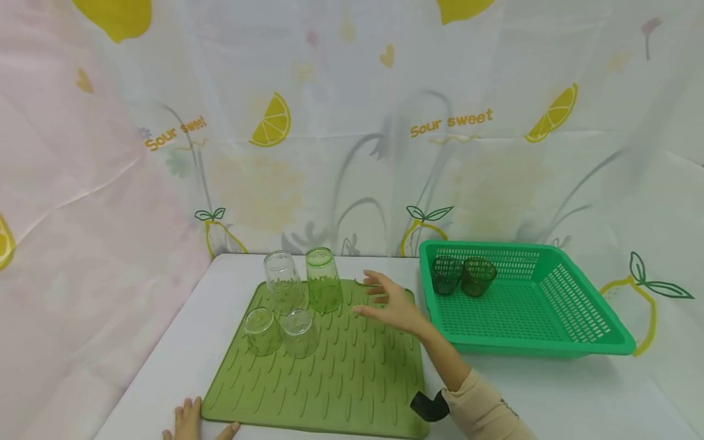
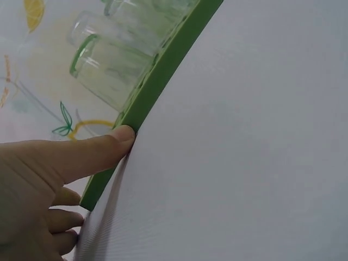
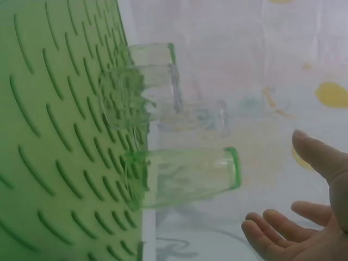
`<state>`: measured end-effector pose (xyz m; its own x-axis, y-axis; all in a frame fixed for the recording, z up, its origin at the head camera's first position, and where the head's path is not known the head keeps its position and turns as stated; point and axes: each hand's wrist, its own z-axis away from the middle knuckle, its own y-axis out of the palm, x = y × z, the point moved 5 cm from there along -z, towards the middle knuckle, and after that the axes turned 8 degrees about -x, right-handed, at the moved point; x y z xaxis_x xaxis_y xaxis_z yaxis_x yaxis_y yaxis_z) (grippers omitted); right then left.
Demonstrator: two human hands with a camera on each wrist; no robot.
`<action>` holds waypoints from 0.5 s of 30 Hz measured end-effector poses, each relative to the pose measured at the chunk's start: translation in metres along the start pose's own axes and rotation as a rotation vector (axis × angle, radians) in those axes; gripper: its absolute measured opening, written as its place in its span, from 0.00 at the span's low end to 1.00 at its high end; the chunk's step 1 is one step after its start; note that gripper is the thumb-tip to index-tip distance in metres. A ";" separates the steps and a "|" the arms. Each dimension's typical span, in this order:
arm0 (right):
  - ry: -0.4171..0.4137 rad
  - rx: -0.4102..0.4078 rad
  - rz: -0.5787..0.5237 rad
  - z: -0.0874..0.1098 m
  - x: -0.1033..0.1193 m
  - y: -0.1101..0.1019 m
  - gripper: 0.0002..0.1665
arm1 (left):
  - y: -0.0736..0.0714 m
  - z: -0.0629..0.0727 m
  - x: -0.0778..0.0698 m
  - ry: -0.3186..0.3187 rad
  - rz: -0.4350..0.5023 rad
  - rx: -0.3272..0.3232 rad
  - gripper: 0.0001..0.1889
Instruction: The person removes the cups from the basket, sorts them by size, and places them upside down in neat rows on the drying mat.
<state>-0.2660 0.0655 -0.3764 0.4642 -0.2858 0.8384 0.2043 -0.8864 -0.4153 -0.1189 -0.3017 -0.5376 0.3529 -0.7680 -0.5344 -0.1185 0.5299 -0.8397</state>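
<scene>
On a green ridged drying mat [image 1: 352, 379], several glasses stand base-up at the left. A tall green-tinted glass [image 1: 324, 281] and a tall clear glass [image 1: 285, 284] are at the back. Two short clear glasses, a left one [image 1: 263, 333] and a right one [image 1: 300, 335], stand in front of them. My right hand [image 1: 393, 305] hovers over the mat to the right of the green glass, fingers spread and holding nothing; the right wrist view shows the gap between hand and green glass [image 3: 185, 176]. At the mat's front left corner rests my left hand [image 1: 189, 421], its thumb [image 2: 124, 133] touching the edge.
A green plastic basket [image 1: 528, 351] stands on the white table [image 1: 170, 342], right of the mat. Inside it, at the back left, are a dark green glass [image 1: 447, 275] and a brown glass [image 1: 477, 276]. A lemon-printed curtain [image 1: 352, 122] hangs behind the table.
</scene>
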 end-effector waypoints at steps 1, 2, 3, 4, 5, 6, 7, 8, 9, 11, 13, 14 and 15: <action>-0.001 -0.015 0.003 -0.001 0.000 -0.009 0.42 | -0.001 0.000 -0.002 -0.006 0.011 0.012 0.59; 0.001 -0.028 0.009 -0.001 0.000 -0.018 0.42 | -0.002 0.001 -0.003 -0.021 0.019 0.027 0.59; 0.006 -0.041 0.018 -0.002 -0.001 -0.027 0.41 | -0.003 0.001 -0.004 -0.038 0.034 0.044 0.60; 0.022 -0.054 0.023 -0.004 -0.003 -0.035 0.40 | -0.005 0.002 -0.006 -0.053 0.041 0.056 0.61; 0.038 -0.063 0.022 -0.005 -0.005 -0.044 0.39 | -0.005 0.002 -0.008 -0.063 0.038 0.069 0.61; 0.057 -0.073 0.024 -0.006 -0.009 -0.052 0.38 | -0.006 0.003 -0.010 -0.069 0.035 0.080 0.61; 0.075 -0.080 0.030 -0.007 -0.012 -0.060 0.38 | -0.007 0.003 -0.012 -0.072 0.032 0.087 0.61; 0.097 -0.091 0.038 -0.008 -0.016 -0.068 0.37 | -0.007 0.004 -0.014 -0.073 0.035 0.092 0.61; 0.117 -0.103 0.044 -0.009 -0.019 -0.075 0.37 | -0.008 0.004 -0.016 -0.068 0.039 0.092 0.61; 0.146 -0.122 0.066 -0.011 -0.026 -0.089 0.37 | -0.008 0.005 -0.019 -0.061 0.042 0.088 0.62; 0.169 -0.139 0.104 -0.013 -0.032 -0.102 0.38 | -0.007 0.006 -0.021 -0.054 0.042 0.079 0.63; 0.182 -0.147 0.120 -0.013 -0.035 -0.108 0.38 | -0.007 0.006 -0.021 -0.049 0.042 0.073 0.63; 0.193 -0.156 0.139 -0.014 -0.038 -0.114 0.39 | -0.006 0.007 -0.021 -0.046 0.042 0.070 0.63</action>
<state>-0.3185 0.1725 -0.3561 0.3030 -0.4597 0.8348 0.0078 -0.8748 -0.4845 -0.1192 -0.2866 -0.5207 0.3916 -0.7282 -0.5625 -0.0697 0.5861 -0.8073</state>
